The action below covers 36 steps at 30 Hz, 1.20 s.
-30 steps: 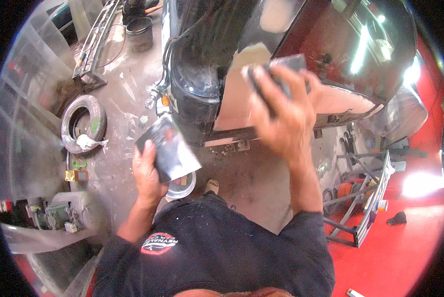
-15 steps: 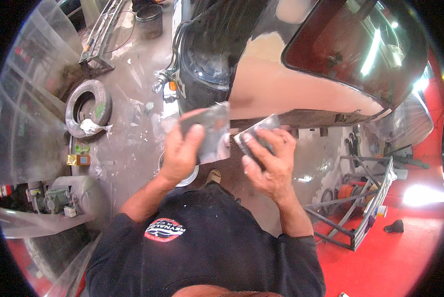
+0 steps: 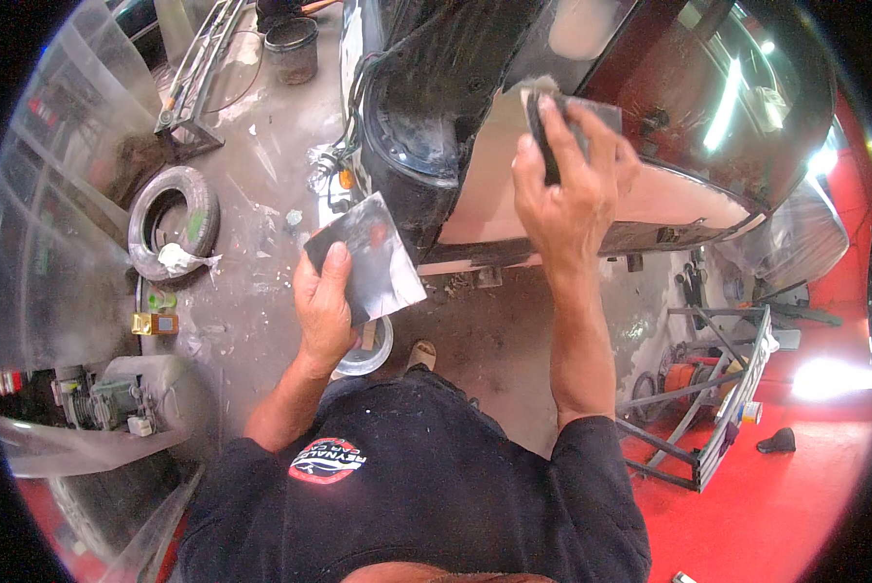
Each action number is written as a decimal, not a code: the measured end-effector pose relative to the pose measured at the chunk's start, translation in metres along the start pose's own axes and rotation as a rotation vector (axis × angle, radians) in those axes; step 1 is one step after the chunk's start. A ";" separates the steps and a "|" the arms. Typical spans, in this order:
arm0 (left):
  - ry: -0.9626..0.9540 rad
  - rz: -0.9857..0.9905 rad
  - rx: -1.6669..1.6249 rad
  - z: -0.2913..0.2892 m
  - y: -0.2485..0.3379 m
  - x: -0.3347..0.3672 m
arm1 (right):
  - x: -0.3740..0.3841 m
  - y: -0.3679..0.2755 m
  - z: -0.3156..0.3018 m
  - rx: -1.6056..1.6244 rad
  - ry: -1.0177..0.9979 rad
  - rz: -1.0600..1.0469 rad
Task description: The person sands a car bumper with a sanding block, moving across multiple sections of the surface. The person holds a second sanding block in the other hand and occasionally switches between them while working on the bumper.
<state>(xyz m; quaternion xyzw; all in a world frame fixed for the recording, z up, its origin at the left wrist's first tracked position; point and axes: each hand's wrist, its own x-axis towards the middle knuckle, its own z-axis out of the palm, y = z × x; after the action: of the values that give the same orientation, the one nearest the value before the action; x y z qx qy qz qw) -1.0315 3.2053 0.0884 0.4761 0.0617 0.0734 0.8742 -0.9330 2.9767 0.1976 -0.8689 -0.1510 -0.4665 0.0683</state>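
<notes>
My left hand (image 3: 324, 313) grips a square, dark mixing plate (image 3: 366, 267) by its near edge, thumb across the top. Pale smears and a reddish spot mark the plate's face. Farther forward and to the right, my right hand (image 3: 577, 185) holds a thin dark spreader (image 3: 550, 146) with the fingers laid along it. That spreader is at the car's panel (image 3: 485, 194), over the upper part of a pinkish filler patch; whether it touches is hidden by the hand. Beside the patch is the dark car window (image 3: 689, 117).
At left lie a tyre (image 3: 144, 228), a golden tin (image 3: 154, 324) and a compressor (image 3: 164, 394). A black bucket (image 3: 292, 58) stands at the back. Near my feet sits a round pale container (image 3: 383, 352). Loose wiring and a lamp (image 3: 347, 179) hang at the car's end. A metal frame (image 3: 697, 471) stands right.
My right hand has moved forward and right with the spreader, from near the plate up to the car panel. The plate has tilted and shifted slightly left and nearer me.
</notes>
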 end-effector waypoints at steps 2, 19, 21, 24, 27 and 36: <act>0.063 0.002 0.015 -0.008 -0.005 -0.003 | 0.015 0.001 0.004 -0.048 0.051 -0.004; 0.113 -0.145 0.028 -0.065 -0.019 0.011 | 0.022 -0.006 0.039 -0.122 -0.006 -0.010; 0.109 -0.153 0.020 -0.064 -0.018 0.011 | 0.010 -0.007 0.039 -0.110 -0.024 -0.015; 0.104 -0.147 -0.001 -0.060 -0.017 0.007 | -0.009 -0.005 0.036 -0.102 -0.051 -0.013; 0.103 -0.152 -0.021 -0.053 -0.016 0.001 | -0.027 0.000 0.034 -0.082 -0.058 -0.006; 0.091 -0.147 -0.057 -0.034 -0.003 0.000 | -0.058 -0.006 0.021 -0.034 -0.207 0.015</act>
<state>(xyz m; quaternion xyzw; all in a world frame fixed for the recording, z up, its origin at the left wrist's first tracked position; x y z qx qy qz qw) -1.0370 3.2318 0.0672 0.4413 0.1341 0.0322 0.8867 -0.9481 2.9763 0.1374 -0.9146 -0.1426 -0.3761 0.0409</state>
